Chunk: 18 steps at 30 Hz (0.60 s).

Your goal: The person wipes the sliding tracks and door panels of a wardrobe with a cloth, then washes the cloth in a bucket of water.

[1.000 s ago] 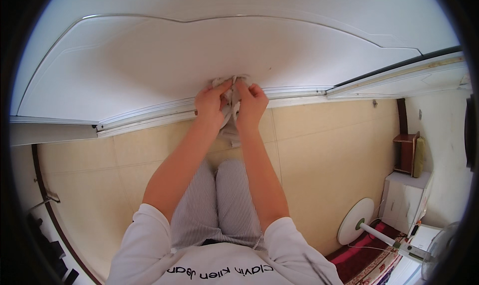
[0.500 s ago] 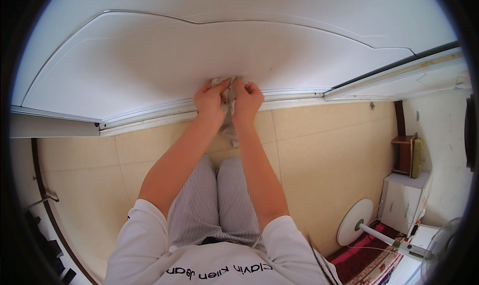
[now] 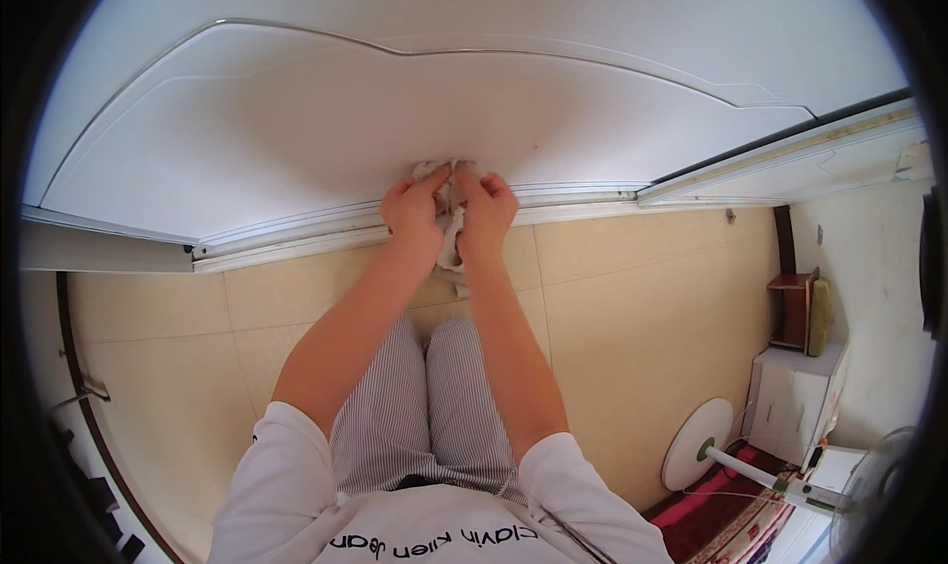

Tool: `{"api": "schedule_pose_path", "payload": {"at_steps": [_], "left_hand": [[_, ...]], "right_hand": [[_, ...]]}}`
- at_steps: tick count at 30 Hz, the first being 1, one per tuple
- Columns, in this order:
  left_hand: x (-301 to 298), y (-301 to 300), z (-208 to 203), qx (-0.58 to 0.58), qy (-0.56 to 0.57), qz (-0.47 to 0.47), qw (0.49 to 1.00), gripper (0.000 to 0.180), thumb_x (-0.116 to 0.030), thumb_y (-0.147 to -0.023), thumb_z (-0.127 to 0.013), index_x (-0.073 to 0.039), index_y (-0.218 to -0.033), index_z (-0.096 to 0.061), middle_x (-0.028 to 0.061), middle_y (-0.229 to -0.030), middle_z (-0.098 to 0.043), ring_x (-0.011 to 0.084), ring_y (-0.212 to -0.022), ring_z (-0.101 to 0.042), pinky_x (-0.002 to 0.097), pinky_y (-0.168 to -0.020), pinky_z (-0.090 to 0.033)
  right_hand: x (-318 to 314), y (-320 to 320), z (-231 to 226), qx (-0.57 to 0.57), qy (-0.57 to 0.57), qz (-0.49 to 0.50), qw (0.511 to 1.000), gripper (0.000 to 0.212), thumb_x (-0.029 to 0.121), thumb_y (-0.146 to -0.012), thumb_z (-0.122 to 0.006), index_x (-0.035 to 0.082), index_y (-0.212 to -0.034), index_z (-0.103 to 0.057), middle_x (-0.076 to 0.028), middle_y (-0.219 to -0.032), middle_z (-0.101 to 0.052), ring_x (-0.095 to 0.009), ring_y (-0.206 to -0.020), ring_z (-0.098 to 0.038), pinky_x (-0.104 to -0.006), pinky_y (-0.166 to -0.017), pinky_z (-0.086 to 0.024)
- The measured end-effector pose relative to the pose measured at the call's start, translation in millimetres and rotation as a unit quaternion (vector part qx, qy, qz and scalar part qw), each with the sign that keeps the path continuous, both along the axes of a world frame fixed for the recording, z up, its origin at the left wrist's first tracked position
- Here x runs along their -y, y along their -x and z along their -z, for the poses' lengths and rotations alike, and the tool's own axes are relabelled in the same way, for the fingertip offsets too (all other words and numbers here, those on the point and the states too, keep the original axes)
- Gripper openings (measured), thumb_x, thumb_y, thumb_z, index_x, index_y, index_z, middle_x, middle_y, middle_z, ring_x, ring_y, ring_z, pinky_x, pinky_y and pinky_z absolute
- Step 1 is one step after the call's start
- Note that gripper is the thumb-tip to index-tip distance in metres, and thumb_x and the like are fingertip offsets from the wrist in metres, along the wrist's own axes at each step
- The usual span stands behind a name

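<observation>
A crumpled whitish-grey cloth [image 3: 449, 255] is bunched between my two hands, and its loose end hangs down between my wrists. My left hand [image 3: 410, 211] is closed on the cloth's left side, thumb pointing inward. From the right, my right hand [image 3: 488, 210] grips the same cloth with its fingers curled. The cloth's upper edge lies against or just in front of the white panel [image 3: 326, 120], just above its lower rail; whether it touches is hard to tell. Parts of the cloth are hidden behind my fingers.
A white sliding track [image 3: 583, 201] runs along the panel's foot, above beige floor tiles [image 3: 642, 297]. At the right stand a pedestal fan [image 3: 699, 445], a white cabinet [image 3: 793, 396] and a small brown shelf [image 3: 790, 312]. A dark door frame [image 3: 84, 366] is at the left.
Both hands have shifted slightly, and the cloth is bunched differently, with more of its white folds showing between my wrists. My grip on it continues.
</observation>
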State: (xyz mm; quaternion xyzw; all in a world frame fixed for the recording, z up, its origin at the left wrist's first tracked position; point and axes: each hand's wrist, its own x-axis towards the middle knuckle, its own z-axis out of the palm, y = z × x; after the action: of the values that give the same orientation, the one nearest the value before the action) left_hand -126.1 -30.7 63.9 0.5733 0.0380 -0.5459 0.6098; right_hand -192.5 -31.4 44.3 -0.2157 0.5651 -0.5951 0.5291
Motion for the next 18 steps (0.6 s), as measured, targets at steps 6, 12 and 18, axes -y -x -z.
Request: {"api": "schedule_pose_path", "payload": {"at_steps": [6, 12, 18], "left_hand": [[3, -2, 4, -0.007, 0.028, 0.030, 0.999, 0.023, -0.001, -0.071, -0.074, -0.006, -0.079, -0.054, 0.0009, -0.071, -0.054, 0.0092, -0.053, -0.042, 0.0230, -0.046, -0.034], [9, 16, -30, -0.035, 0.017, 0.077, 0.996, 0.024, -0.002, -0.071, -0.074, -0.008, -0.080, -0.053, 0.0000, -0.074, -0.055, 0.0083, -0.058, -0.045, 0.0220, -0.050, -0.036], [22, 53, -29, -0.069, 0.039, 0.090, 0.993, 0.024, -0.005, -0.071, -0.076, -0.011, -0.080, -0.055, -0.0021, -0.075, -0.051, 0.0084, -0.063, -0.045, 0.0224, -0.056, -0.038]], "right_hand": [[5, 5, 7, 0.002, 0.056, 0.011, 0.998, 0.027, 0.008, -0.076, -0.068, 0.004, -0.060, -0.047, 0.005, -0.056, -0.040, -0.006, -0.053, -0.031, -0.0258, -0.046, -0.024], [2, 24, -24, -0.023, 0.056, 0.051, 0.997, 0.027, 0.007, -0.075, -0.070, 0.008, -0.062, -0.046, 0.004, -0.061, -0.046, -0.005, -0.053, -0.037, -0.0224, -0.049, -0.030], [22, 63, -20, 0.071, 0.058, 0.081, 0.992, 0.023, 0.008, -0.076, -0.071, 0.010, -0.067, -0.050, 0.005, -0.062, -0.048, -0.004, -0.049, -0.034, -0.0210, -0.045, -0.025]]}}
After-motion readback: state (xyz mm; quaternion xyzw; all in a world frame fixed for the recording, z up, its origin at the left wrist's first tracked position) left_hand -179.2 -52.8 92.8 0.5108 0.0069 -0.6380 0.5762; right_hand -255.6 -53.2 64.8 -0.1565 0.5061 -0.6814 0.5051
